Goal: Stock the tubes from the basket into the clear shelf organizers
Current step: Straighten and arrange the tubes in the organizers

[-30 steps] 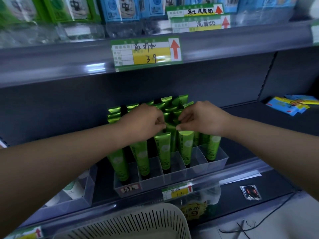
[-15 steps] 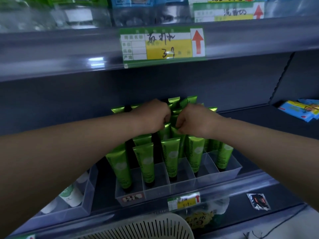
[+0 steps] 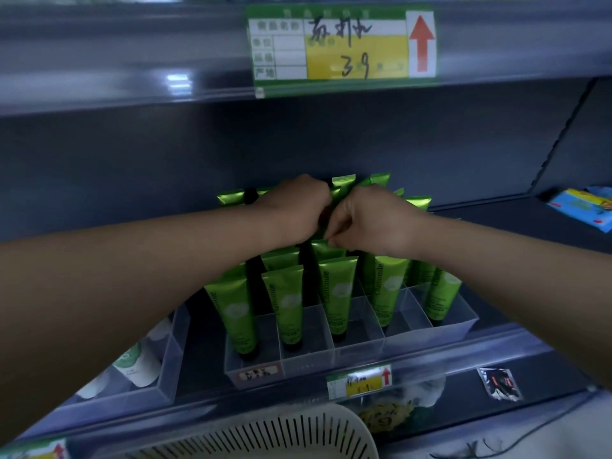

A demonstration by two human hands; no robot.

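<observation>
since the earlier frames both hands have pushed further back over the tube rows and closed in till they nearly touch; the view has also come closer, so the price tag (image 3: 342, 49) now fills the top centre.

left hand (image 3: 299, 207) and right hand (image 3: 371, 220) sit mid-frame, knuckles up, both curled tight. right grip looks pinched on the crimped top of a green tube (image 3: 326, 248) in the middle row, thumb & forefinger together. left grip is clenched too, but what it holds is hidden behind the knuckles, can't tell.

green tubes (image 3: 337, 293) stand cap-down in the clear organizer (image 3: 357, 356), centre of frame, one per front slot w/ more rows behind; back rows are mostly covered by the hands, only crimped tips show above. forearms cut off at both frame edges.

lower left: a 2nd clear bin (image 3: 165, 369) w/ white tubes, partly hidden by the left arm. basket (image 3: 291, 435) at bottom centre, only its slotted rim in view, contents not visible. blue packets (image 3: 583, 207) at right edge, cut off. small dark sachet (image 3: 500, 384) lower right, print unreadable.
</observation>
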